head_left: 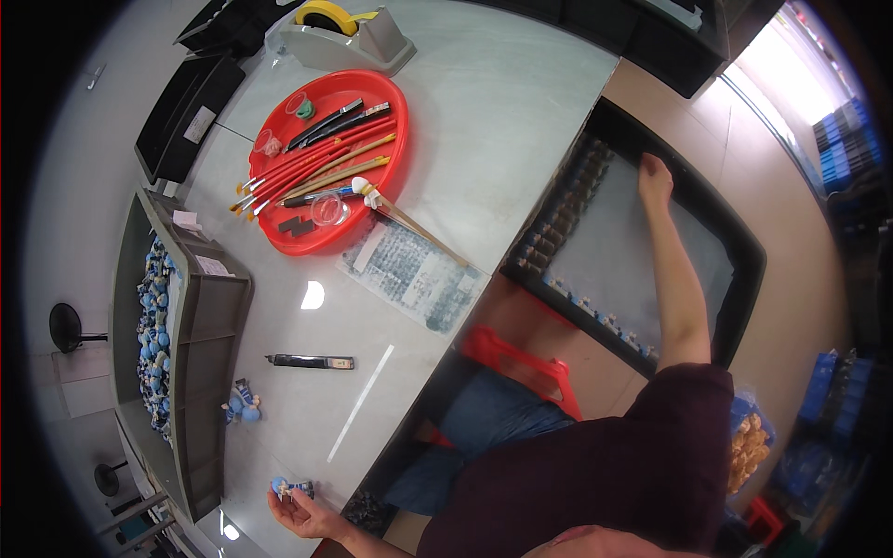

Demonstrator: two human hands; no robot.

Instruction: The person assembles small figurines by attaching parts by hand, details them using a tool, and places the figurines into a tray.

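At the table's near left, my left hand (299, 513) is turned partly palm up, its fingers closed around a small blue-haired figurine (283, 486). My right arm stretches far to the right over a big black tray (749, 265). Close to that tray's far inner edge, my right hand (656, 177) has its fingers bunched together; what they hold, if anything, is hidden. Rows of small dark figures (569, 209) line the tray's left side, somewhat blurred. More little figures (605, 321) run along its near side. Another blue figurine (244, 402) lies on the table beside the grey bin.
A grey bin (206, 307) full of blue figurines stands at the left. The red round tray (398, 167) holds brushes, pens and small cups. Behind it sits a tape dispenser (358, 46). A dark slim tool (312, 362) lies mid-table. A red stool (521, 358) is beneath the table edge.
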